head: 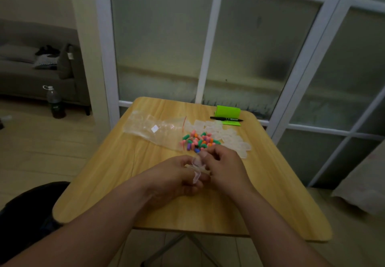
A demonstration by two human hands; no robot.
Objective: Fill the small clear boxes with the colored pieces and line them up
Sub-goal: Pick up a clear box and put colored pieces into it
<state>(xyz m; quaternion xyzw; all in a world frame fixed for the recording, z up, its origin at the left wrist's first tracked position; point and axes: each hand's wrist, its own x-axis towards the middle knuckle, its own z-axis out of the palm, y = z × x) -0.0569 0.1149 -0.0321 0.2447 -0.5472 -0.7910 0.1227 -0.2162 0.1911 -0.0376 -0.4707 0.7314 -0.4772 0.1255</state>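
Right now the left hand [177, 175] has its grip clenched round a small clear box [196, 170] just over the desk [116, 183], the right hand [223, 163] pinching its top edge. Hold it low, close to the colored pieces [199, 140], so nothing spills.

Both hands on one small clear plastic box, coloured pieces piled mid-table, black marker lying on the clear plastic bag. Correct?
One error. Head view: the black marker lies on the bright green pad, apart from the clear plastic bag. The left hand and right hand do hold the small clear plastic box; coloured pieces piled mid-table.
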